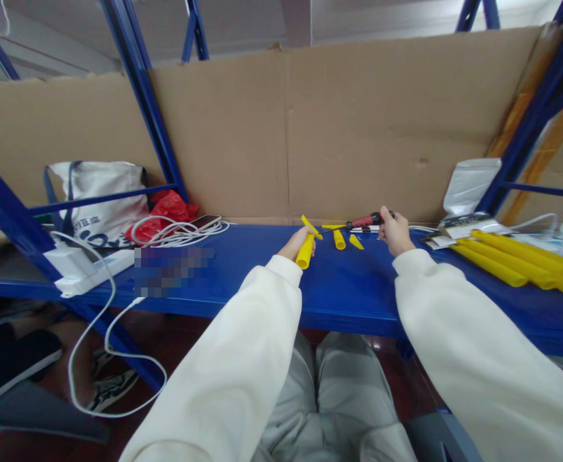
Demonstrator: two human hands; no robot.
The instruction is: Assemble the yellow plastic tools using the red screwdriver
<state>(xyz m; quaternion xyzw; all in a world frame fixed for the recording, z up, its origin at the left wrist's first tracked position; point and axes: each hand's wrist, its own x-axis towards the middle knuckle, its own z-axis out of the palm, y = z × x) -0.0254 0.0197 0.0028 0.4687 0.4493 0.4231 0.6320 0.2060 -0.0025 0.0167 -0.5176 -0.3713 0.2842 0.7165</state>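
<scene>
My left hand [294,245] is closed around a short yellow tube [304,255], whose open end points toward me. At its far end sits a slim yellow blade-like piece [311,226], slanting across. In my right hand [397,232] is a screwdriver [364,221] with a red and black handle. Its thin shaft points left and reaches close to the yellow blade-like piece; whether the tip touches cannot be made out. Between my hands, on the blue table [348,289], lie another short yellow tube [339,241] and a small pointed yellow piece [357,242].
Several long yellow tubes [512,264] lie at the right beside flattened packaging [468,226]. A white cable coil [180,232], red plastic bag [170,208], cloth bag [103,192] and power strip [117,263] are at the left. Cardboard [358,128] stands behind. Another person's arm shows far left.
</scene>
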